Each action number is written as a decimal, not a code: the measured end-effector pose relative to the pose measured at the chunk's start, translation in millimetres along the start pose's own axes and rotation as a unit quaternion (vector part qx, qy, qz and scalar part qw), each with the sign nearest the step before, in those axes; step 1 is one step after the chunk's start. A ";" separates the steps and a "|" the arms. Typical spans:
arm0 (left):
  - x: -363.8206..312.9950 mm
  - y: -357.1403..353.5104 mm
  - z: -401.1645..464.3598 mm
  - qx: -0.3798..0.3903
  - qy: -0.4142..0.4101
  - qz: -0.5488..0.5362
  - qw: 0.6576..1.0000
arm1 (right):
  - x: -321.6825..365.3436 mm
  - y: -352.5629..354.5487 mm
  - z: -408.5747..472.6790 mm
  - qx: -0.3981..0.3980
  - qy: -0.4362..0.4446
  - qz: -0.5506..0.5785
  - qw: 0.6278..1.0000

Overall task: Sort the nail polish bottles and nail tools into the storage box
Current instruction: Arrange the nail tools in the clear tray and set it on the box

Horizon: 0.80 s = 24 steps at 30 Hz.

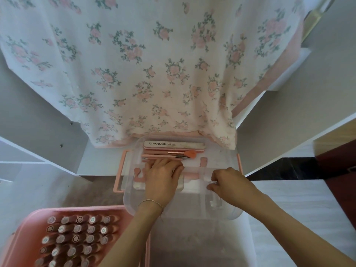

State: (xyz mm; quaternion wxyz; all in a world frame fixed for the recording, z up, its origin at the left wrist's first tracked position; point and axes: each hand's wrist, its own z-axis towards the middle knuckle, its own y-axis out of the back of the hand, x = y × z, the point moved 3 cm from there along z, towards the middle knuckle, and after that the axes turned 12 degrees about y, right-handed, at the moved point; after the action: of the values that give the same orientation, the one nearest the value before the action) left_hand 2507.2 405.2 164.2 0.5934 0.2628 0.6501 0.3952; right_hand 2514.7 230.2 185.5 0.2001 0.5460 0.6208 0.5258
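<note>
A clear plastic storage tray [133, 201] with pink handles [120, 170] lies in front of me. At its far side lie a nail file marked SANANMOG [173, 144], a pink brush [179, 152] and thin pink tools [163, 156]. A pink toe separator [139, 170] sits at the tray's left. My left hand [162, 180] rests flat inside the tray, fingers touching the tools. My right hand [229, 184] pinches a small clear piece at the tray's right divider. Several nail polish bottles [77, 236] stand in a pink box [38, 214] at the lower left.
A floral cloth [154, 64] hangs over the surface behind the tray. White shelf edges [38, 162] rise at the left and a white ledge [289, 151] at the right. A dark red and black area [327, 166] lies far right.
</note>
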 end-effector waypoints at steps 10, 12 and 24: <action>1.4 -0.5 1.7 -0.011 -0.017 0.003 1.000 | 2.4 -9.6 -4.8 0.052 -0.051 0.072 0.995; 1.7 -0.2 1.7 -0.016 -0.015 0.002 1.000 | 3.1 -8.2 -9.3 0.047 -0.043 0.053 0.997; -37.7 6.4 -20.2 0.004 -0.083 -0.028 0.996 | -15.8 -4.8 -61.1 -0.352 -0.083 0.119 0.925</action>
State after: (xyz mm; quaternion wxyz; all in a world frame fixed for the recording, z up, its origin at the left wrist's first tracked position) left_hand 2492.6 374.1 190.4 0.6551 0.2782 0.6074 0.3528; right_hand 2467.3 190.3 198.6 0.3661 0.5516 0.3076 0.6834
